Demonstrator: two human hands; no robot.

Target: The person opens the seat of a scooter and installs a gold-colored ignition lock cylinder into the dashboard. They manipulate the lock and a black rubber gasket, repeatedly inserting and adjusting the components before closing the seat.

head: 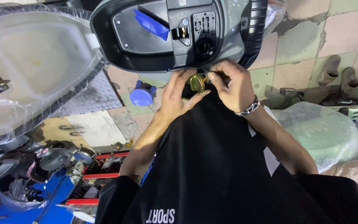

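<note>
My left hand (179,93) holds a small round brass-coloured part (197,82) between its fingers, just below the lower edge of a black scooter storage compartment (154,37). Touching that same part from the right, my right hand (231,85) has its fingers pinched at the part's top. A metal chain bracelet (248,108) circles my right wrist. The compartment has a latch, a socket panel and a strip of blue tape (151,24). My black shirt (212,166) hides what lies under the hands.
A plastic-wrapped seat underside (30,58) lies raised at the left. A blue round cap (142,94) sits on the tiled floor. A red tool tray (100,170) with several tools and parts stands lower left. Bubble-wrapped panels (328,132) lie at the right.
</note>
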